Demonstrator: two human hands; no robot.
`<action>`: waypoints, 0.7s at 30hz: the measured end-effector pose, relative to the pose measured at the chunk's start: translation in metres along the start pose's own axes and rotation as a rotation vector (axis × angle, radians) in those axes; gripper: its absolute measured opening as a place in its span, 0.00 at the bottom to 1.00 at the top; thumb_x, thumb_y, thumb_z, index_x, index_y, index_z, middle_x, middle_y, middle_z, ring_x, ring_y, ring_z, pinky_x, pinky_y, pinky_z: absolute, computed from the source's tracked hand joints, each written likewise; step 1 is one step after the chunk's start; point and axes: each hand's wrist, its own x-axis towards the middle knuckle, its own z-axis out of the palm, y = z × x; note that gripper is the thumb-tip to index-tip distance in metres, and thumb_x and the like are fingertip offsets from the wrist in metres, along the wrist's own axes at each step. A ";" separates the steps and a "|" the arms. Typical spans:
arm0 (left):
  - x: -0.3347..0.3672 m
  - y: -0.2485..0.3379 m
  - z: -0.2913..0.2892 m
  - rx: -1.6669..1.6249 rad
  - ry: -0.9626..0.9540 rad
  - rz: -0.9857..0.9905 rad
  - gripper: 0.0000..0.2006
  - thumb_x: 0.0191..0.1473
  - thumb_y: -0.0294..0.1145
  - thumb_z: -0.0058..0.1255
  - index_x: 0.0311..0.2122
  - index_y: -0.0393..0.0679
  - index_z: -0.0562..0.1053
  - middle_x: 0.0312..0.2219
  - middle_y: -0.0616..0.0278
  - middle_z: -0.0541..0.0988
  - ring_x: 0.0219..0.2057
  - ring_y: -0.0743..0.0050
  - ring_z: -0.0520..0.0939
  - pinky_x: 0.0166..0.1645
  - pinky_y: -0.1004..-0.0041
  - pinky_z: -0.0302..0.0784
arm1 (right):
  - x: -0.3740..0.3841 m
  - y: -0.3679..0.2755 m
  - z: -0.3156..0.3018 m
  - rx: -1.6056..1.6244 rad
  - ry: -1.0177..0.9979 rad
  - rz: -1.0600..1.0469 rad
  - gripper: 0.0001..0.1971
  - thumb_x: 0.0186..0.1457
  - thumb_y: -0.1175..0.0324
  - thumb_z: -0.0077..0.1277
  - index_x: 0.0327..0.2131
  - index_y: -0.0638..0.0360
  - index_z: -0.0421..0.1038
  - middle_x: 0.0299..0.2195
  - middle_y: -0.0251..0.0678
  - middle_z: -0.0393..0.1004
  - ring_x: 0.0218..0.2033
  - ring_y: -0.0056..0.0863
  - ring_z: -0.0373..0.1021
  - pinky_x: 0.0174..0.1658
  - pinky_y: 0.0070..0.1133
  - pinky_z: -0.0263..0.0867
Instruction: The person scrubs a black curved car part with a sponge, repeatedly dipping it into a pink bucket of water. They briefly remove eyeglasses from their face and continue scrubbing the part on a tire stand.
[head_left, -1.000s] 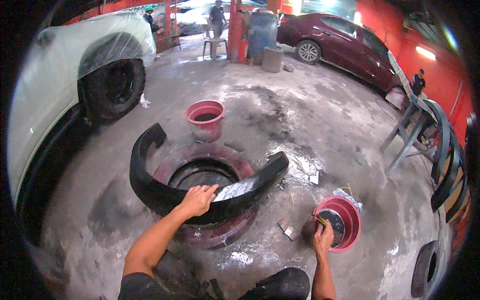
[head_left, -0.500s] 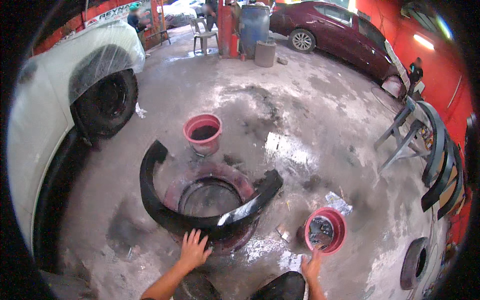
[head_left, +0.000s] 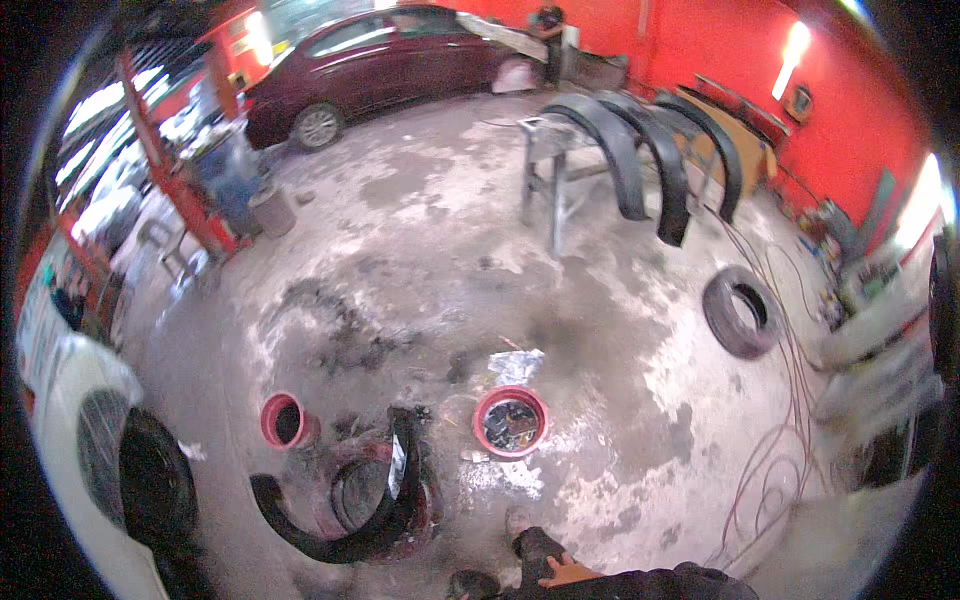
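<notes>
My right hand (head_left: 568,573) rests on my dark-trousered leg (head_left: 538,550), its fingers stretched over the cloth and holding nothing. A dark sleeve reaches it from the right along the lower edge. My left hand is out of the picture. Left of my legs, a black curved fender flare (head_left: 335,549) lies across a reddish-stained tyre (head_left: 430,510) on the floor; a bright patch gleams on its right arm. In front of my foot, a pink bucket (head_left: 479,428) holds dark liquid with things in it. Farther left stands a second pink bucket (head_left: 311,431) with dark contents.
Several black flares (head_left: 668,185) hang over a grey stand (head_left: 558,205). A loose tyre (head_left: 735,335) and reddish hoses (head_left: 745,500) lie at right. A maroon car (head_left: 390,70), a person (head_left: 549,45) and a blue drum (head_left: 225,185) are far off; a white vehicle (head_left: 65,450) is left.
The view has swung right, so flare and buckets now appear farther left. My left hand has left the flare and the picture. My right hand has gone from beside the bucket to my leg.
</notes>
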 end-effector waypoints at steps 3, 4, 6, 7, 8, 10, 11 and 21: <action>-0.010 0.100 -0.066 0.031 0.053 0.129 0.28 0.58 0.60 0.54 0.55 0.52 0.78 0.66 0.46 0.62 0.65 0.42 0.66 0.68 0.40 0.52 | -0.037 0.006 0.009 0.122 -0.064 0.013 0.38 0.63 0.38 0.43 0.71 0.42 0.53 0.72 0.54 0.45 0.68 0.59 0.53 0.63 0.61 0.54; -0.011 0.120 -0.074 0.059 0.053 0.173 0.27 0.58 0.60 0.54 0.55 0.52 0.78 0.65 0.46 0.63 0.64 0.42 0.67 0.67 0.40 0.53 | -0.046 0.012 0.014 0.171 -0.056 0.011 0.39 0.61 0.35 0.43 0.71 0.39 0.52 0.72 0.53 0.45 0.68 0.61 0.52 0.63 0.62 0.52; -0.019 0.130 -0.093 0.125 0.025 0.230 0.27 0.58 0.60 0.54 0.54 0.51 0.79 0.62 0.46 0.65 0.63 0.41 0.68 0.66 0.41 0.55 | -0.057 0.028 0.030 0.246 -0.008 -0.018 0.43 0.58 0.29 0.42 0.72 0.34 0.49 0.72 0.53 0.45 0.69 0.65 0.50 0.63 0.65 0.50; -0.026 0.126 -0.093 0.157 -0.006 0.236 0.27 0.58 0.59 0.54 0.53 0.51 0.79 0.61 0.46 0.66 0.62 0.41 0.69 0.66 0.41 0.56 | -0.058 0.044 0.044 0.253 0.017 -0.026 0.45 0.57 0.26 0.41 0.72 0.32 0.48 0.72 0.52 0.45 0.69 0.67 0.49 0.63 0.66 0.48; -0.032 0.116 -0.102 0.211 -0.044 0.234 0.27 0.58 0.59 0.54 0.53 0.51 0.79 0.60 0.46 0.66 0.62 0.41 0.69 0.65 0.41 0.57 | -0.060 0.047 0.066 0.270 0.029 -0.006 0.46 0.55 0.23 0.41 0.73 0.29 0.47 0.72 0.52 0.45 0.69 0.69 0.49 0.63 0.68 0.47; -0.033 0.100 -0.121 0.308 -0.035 0.198 0.26 0.58 0.59 0.54 0.52 0.50 0.80 0.58 0.46 0.68 0.60 0.41 0.71 0.64 0.42 0.59 | -0.134 -0.002 -0.034 0.179 -0.092 0.112 0.47 0.54 0.21 0.40 0.73 0.26 0.47 0.73 0.50 0.44 0.70 0.69 0.45 0.61 0.71 0.45; -0.033 0.100 -0.125 0.359 -0.042 0.195 0.26 0.58 0.59 0.54 0.51 0.50 0.80 0.57 0.45 0.69 0.60 0.41 0.71 0.63 0.42 0.60 | -0.168 -0.012 -0.068 0.232 -0.096 0.175 0.47 0.54 0.21 0.40 0.73 0.26 0.47 0.73 0.50 0.44 0.70 0.69 0.45 0.62 0.70 0.46; 0.008 0.343 -0.093 0.831 -0.168 0.374 0.25 0.57 0.58 0.53 0.46 0.47 0.82 0.46 0.44 0.78 0.53 0.40 0.78 0.58 0.46 0.70 | -0.161 0.179 -0.045 0.372 0.008 -0.201 0.31 0.70 0.40 0.25 0.70 0.36 0.57 0.75 0.26 0.46 0.73 0.64 0.36 0.68 0.67 0.27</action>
